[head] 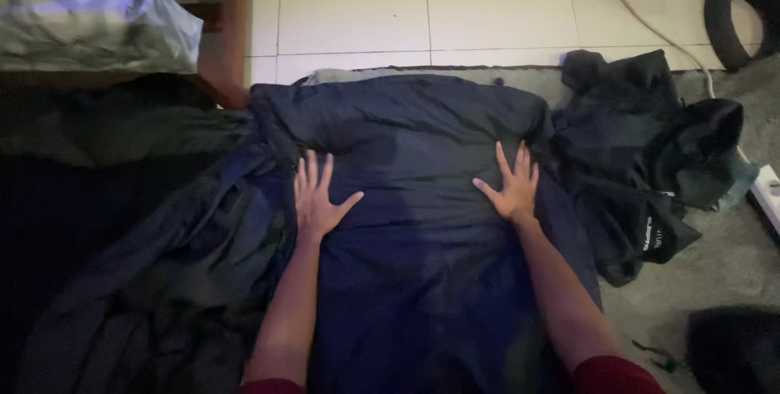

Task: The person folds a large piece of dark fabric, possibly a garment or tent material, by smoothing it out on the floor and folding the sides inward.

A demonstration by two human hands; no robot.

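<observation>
You pressed your left hand (317, 199) and right hand (512, 187) flat, fingers spread, well apart on the dark blue garment (422, 240).

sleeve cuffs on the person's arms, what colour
Dark red, seen in the head view at the right cuff and left cuff.
</observation>
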